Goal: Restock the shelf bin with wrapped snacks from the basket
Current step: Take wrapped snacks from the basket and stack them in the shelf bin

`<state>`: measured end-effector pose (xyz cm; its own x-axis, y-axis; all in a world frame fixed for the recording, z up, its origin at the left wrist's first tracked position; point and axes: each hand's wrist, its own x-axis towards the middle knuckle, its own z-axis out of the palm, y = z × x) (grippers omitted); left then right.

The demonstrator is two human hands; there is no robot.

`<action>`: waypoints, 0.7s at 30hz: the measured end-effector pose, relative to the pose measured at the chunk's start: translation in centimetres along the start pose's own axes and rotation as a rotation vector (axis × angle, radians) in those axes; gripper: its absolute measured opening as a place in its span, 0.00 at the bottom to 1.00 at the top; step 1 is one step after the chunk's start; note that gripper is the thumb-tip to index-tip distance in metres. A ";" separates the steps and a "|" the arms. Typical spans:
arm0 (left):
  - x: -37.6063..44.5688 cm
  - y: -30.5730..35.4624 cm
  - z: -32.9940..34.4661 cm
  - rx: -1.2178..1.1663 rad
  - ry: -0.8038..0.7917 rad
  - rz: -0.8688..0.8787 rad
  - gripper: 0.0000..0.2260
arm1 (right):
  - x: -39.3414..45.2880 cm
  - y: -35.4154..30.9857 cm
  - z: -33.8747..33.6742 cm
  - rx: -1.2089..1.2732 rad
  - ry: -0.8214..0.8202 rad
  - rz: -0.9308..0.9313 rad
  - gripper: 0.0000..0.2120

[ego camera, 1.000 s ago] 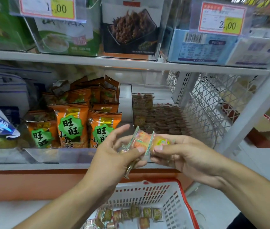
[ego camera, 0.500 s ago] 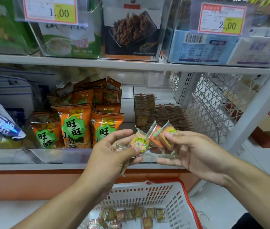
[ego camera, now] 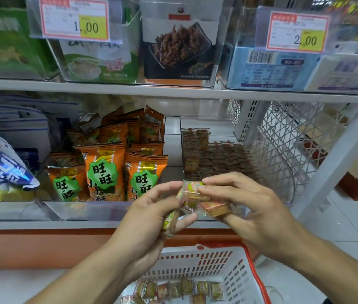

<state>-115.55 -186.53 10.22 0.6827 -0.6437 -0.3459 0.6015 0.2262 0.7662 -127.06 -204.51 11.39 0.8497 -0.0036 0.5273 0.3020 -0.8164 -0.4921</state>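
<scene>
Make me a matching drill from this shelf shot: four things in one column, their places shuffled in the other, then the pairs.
Things:
1. orange snack bags
2. basket
3. 2.00 price tag
4. wrapped snacks

Places:
A. on the upper shelf bin, right
B. held between the left hand and right hand
C. on the floor below the shelf, more snacks inside
D. in the lower shelf's clear bin, left of the gap

Pairs: 1-D, 2-C, 3-A, 4-B
</scene>
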 end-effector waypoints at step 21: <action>0.5 -0.2 -0.9 -0.016 0.101 0.204 0.16 | 1.4 -1.0 -0.8 0.886 0.162 0.855 0.13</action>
<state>-114.93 -186.20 9.44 0.8285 -0.5069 -0.2382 0.4529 0.3563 0.8173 -126.56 -204.17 13.21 0.8734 -0.4651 -0.1442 -0.0809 0.1534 -0.9849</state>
